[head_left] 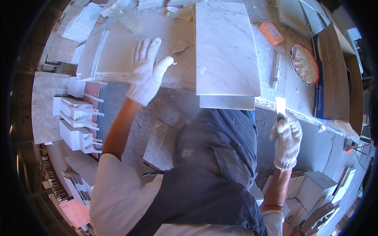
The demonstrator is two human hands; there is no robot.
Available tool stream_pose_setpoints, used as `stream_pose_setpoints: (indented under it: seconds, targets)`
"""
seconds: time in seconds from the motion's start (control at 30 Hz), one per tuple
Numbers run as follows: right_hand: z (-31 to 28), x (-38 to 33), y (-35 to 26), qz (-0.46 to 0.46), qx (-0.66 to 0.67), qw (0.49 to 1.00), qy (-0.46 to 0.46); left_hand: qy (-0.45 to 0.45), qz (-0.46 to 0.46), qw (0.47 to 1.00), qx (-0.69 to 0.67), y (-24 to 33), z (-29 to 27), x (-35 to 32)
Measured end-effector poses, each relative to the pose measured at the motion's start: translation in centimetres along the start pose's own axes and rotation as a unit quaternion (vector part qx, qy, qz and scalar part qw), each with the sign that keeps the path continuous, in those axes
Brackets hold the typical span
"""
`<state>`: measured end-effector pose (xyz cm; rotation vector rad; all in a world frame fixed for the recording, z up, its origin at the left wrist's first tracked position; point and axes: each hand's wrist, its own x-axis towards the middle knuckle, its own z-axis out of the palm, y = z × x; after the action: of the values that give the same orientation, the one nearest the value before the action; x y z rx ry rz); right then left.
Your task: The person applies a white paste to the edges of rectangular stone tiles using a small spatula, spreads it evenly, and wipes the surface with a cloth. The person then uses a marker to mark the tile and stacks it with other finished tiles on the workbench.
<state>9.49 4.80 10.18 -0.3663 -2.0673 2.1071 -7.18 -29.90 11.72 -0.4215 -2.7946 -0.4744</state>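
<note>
The tabletop carries a marble slab stacked on a second slab, and both overhang the near edge toward the person's apron. Left of the slab, the left hand lies flat on the tabletop with its grip spread and empty; right of the slab's near corner, the right hand has its grip closed around a scraper, blade up at the tabletop edge. Risk: the overhanging slabs could tip or slide off if bumped by the body, and a slip of the scraper could chip the slab edge.
</note>
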Motion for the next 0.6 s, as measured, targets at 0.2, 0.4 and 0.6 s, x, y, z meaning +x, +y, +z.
stream_pose_setpoints:
  seconds: [0.2, 0.4, 0.6]
  targets:
    - [3.5, 4.5, -1.9, 0.031, -0.102, 0.991, -0.079, 0.041, 0.316, 0.944, -0.079, 5.5, 4.3, -3.6]
    - [5.7, 6.9, -4.4, -0.057, -0.214, 0.966, -0.132, 0.013, -0.063, 0.995, -0.083, -2.1, 1.1, -3.0]
    - [10.2, 9.2, -3.1, -0.171, -0.302, 0.916, -0.199, 0.088, -0.017, 0.991, -0.104, 0.2, 2.8, -7.7]
